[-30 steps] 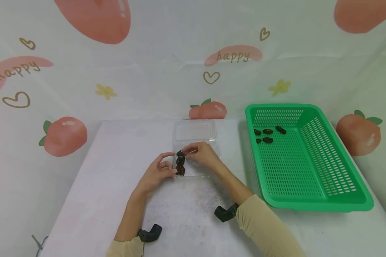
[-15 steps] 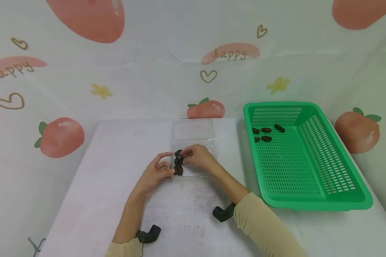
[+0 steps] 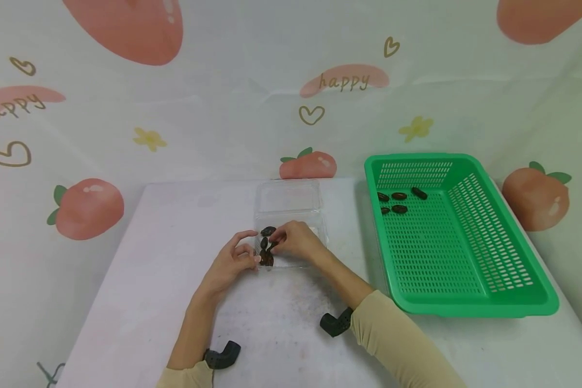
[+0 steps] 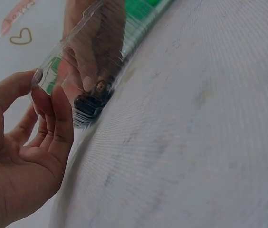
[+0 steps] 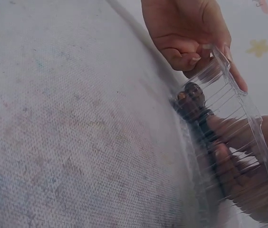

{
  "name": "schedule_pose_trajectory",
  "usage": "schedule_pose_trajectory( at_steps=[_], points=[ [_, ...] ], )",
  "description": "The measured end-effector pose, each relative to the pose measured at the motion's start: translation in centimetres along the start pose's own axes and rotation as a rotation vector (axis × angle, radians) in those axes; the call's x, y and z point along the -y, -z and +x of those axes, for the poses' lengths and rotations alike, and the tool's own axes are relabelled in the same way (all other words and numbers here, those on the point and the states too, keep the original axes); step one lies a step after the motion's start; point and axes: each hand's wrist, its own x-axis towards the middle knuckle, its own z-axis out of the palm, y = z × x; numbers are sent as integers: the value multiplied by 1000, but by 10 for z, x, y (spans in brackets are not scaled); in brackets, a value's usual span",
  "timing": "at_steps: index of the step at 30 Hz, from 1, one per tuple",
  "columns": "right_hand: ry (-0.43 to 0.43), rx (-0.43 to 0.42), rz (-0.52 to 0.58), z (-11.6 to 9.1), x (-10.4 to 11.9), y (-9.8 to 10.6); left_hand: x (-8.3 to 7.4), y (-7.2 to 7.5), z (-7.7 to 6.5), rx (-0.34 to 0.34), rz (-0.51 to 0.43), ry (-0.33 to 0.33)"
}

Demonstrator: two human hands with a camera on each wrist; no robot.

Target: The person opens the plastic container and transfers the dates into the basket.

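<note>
An open clear plastic clamshell box (image 3: 289, 196) stands mid-table with its lid laid back. Several dark brown dates (image 3: 267, 260) lie along its left side, one date (image 3: 268, 231) at the far end. My left hand (image 3: 229, 265) holds the box's left side; in the left wrist view, thumb and fingers of the left hand (image 4: 27, 156) pinch its rim. Inside the box, my right hand (image 3: 297, 240) pinches a date between thumb and fingers. Through the ribbed wall in the right wrist view, the right hand (image 5: 248, 175) is beside the dates (image 5: 194, 92).
A green slotted basket (image 3: 475, 310) stands on the right of the table, with several dates (image 3: 399, 209) in its far left corner. Behind the white table (image 3: 174, 231) hangs a printed backdrop (image 3: 233, 124). Both wrists carry black camera mounts (image 3: 223, 355).
My right hand has moved from the date at the far end of the box slightly nearer, to another date in the row. The left hand has stayed at the box's side.
</note>
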Motion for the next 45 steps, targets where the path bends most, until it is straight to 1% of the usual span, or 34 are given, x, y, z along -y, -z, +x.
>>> schedule_pose_trajectory(
  at_steps=[5, 9, 12, 21, 24, 30, 35, 40, 45],
  points=[
    [-1, -10, -3, -2, 1, 3, 0, -1, 1, -1, -3, 1],
    [-30, -17, 14, -4, 1, 5, 0, -3, 2, 2, 2, 2],
    [-32, -28, 23, -7, 1, 6, 0, -3, 2, 5, 6, 6],
    [24, -107, 19, -12, 7, 11, 1, -2, 4, 7, 16, 7],
    [43, -111, 20, -14, 14, 15, 1, -2, 4, 2, 19, 13],
    [71, -107, 30, -25, 31, 28, 1, -2, 3, -4, 27, 22],
    [85, -108, 57, -38, 45, 45, 0, -1, 3, -7, 23, 22],
    [99, -130, 85, -50, 51, 64, -1, 0, 1, -10, 22, 19],
    [111, -175, 112, -60, 52, 84, -2, 0, -1, -23, 22, 24]
  ],
)
